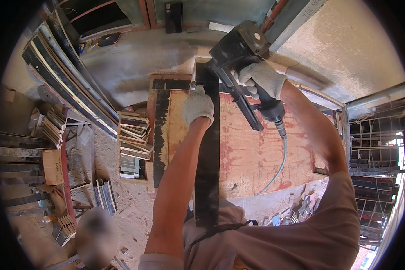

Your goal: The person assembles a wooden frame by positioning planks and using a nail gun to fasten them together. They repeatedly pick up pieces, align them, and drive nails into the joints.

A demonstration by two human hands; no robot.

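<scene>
Head view. Right hand (265,81), in a pale knit glove, is wrapped around the handle of a bulky black nail gun (240,45) with a long slanting magazine. A thin pale-green air hose (281,164) drops from the handle's base and curves near and left.

Left hand (198,107), gloved alike, is curled at the left edge of a long, narrow, black-faced board (207,166); fingers partly hidden, cannot tell whether it grips or just presses.

Board's long axis runs near to far, from the person's lap across a reddish, worn plywood worktop (265,155). Key relation: gun's nose is over the board's far end, beyond the left hand and left of the right-hand grip; contact unclear. Left hand is nearer the board; right hand stands off to its right.

Left of worktop: loose stack of thin, pale-edged wooden pieces (135,135).
</scene>
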